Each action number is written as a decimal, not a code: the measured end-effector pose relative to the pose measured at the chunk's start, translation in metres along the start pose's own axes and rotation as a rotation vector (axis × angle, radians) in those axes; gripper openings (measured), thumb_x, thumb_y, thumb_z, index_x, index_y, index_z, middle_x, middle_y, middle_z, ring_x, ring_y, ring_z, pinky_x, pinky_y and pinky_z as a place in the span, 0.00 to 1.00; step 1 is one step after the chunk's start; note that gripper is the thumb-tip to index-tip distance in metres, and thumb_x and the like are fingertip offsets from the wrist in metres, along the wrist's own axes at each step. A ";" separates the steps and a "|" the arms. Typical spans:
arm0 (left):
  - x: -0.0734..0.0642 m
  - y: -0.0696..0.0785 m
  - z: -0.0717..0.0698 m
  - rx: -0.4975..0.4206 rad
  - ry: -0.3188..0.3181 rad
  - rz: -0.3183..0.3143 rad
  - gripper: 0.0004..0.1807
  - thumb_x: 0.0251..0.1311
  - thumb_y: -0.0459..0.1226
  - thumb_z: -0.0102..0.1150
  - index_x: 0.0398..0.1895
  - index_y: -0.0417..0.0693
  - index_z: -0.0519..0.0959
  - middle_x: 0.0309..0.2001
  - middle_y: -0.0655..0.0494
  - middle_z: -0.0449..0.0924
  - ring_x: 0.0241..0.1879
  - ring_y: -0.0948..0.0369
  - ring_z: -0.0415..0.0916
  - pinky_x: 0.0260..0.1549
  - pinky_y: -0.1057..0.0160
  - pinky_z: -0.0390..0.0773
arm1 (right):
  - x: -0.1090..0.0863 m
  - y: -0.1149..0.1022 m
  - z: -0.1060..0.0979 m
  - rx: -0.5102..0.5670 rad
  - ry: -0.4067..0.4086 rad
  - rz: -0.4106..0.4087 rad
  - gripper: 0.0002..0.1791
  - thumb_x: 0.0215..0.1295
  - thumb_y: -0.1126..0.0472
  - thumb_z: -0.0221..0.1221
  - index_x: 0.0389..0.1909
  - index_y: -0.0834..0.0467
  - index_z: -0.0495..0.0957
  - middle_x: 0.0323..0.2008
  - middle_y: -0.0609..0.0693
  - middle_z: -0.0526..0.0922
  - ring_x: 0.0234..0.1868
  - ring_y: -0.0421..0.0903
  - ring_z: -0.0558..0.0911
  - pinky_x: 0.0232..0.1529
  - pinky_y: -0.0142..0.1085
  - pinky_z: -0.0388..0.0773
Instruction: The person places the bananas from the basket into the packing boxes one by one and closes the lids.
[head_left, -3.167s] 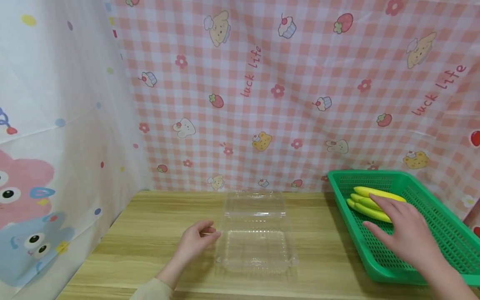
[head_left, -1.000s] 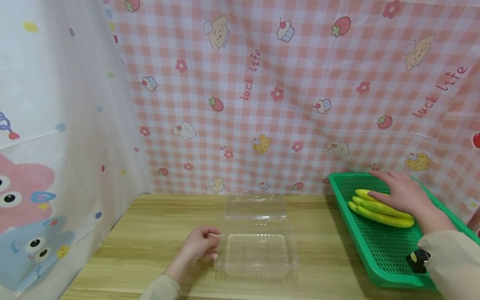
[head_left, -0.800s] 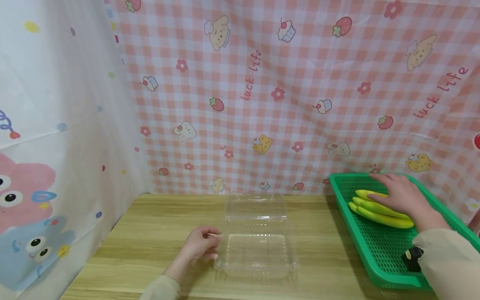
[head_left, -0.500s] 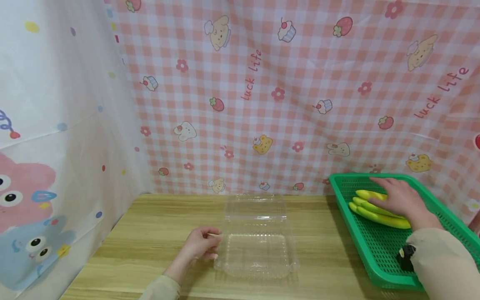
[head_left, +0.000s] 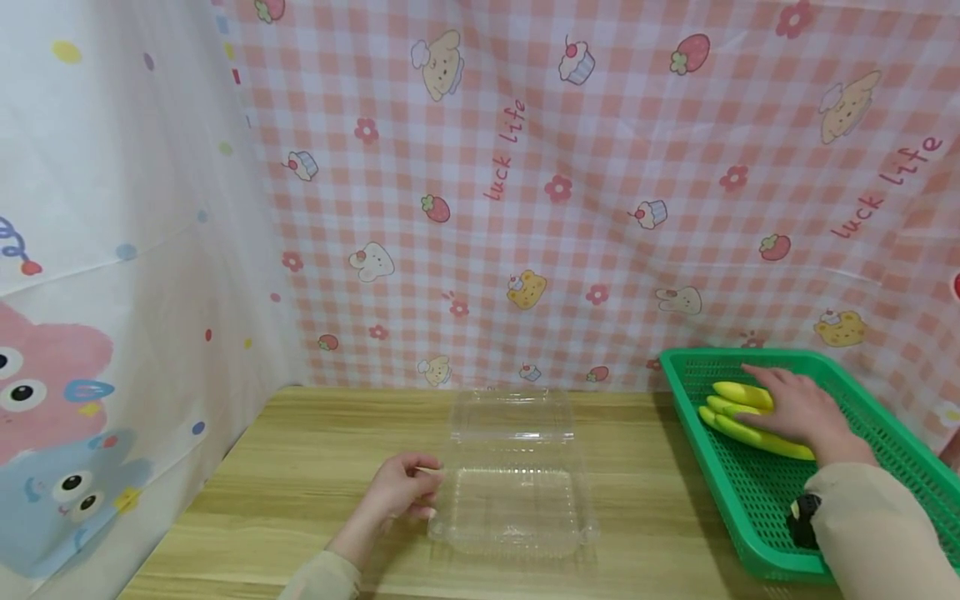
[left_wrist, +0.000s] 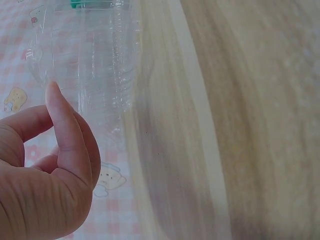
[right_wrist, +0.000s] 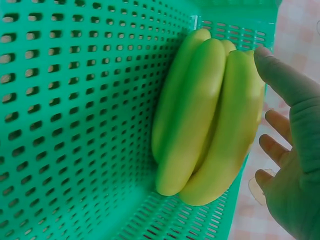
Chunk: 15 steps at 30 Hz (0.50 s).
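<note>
My left hand (head_left: 405, 487) is at the left edge of a clear plastic clamshell container (head_left: 513, 508), which lies with its lid folded back on the table. The left wrist view shows the thumb and bent fingers (left_wrist: 70, 145) meeting at the container's edge (left_wrist: 100, 55). Over the green basket (head_left: 720, 492), my right hand (head_left: 802, 408) reaches across a bunch of yellow-green bananas (head_left: 757, 433). Its thumb (right_wrist: 280, 75) is right by the upper end of the bananas (right_wrist: 200, 120), with the other fingers spread apart on the far side.
The wooden table (head_left: 300, 467) carries the container in the middle and the basket at the right. A pink checked cloth (head_left: 480, 208) hangs behind it and a white printed cloth (head_left: 150, 250) at the left. A black wrist device (head_left: 804, 521) shows below the right sleeve.
My right hand has come down and slightly nearer over the bananas, its sleeve shifting left. The left hand stays at the container's edge, and the bananas lie in the same place.
</note>
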<state>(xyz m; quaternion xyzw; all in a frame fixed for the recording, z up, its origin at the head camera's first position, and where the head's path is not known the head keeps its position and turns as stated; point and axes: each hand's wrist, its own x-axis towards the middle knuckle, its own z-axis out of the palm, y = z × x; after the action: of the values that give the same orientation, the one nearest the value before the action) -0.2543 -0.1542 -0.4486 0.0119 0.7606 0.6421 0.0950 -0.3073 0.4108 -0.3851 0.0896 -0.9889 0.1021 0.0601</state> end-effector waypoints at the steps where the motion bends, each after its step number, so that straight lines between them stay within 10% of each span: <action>1: 0.000 0.000 0.000 0.000 0.000 0.000 0.18 0.63 0.27 0.60 0.54 0.27 0.73 0.30 0.51 0.73 0.25 0.61 0.74 0.21 0.66 0.83 | 0.000 0.000 0.001 0.000 -0.004 0.002 0.51 0.60 0.35 0.63 0.72 0.66 0.57 0.64 0.78 0.59 0.59 0.80 0.59 0.54 0.77 0.59; 15: -0.002 0.002 0.001 -0.020 -0.001 -0.003 0.17 0.62 0.26 0.60 0.53 0.27 0.73 0.30 0.51 0.72 0.25 0.62 0.74 0.21 0.68 0.83 | 0.002 0.000 0.011 -0.029 -0.009 -0.010 0.54 0.58 0.34 0.64 0.71 0.68 0.58 0.64 0.78 0.61 0.60 0.79 0.60 0.55 0.75 0.60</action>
<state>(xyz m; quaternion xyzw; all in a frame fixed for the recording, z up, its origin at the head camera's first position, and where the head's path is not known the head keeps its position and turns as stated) -0.2530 -0.1534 -0.4461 0.0099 0.7540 0.6496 0.0964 -0.3107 0.4082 -0.3956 0.0941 -0.9901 0.0869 0.0575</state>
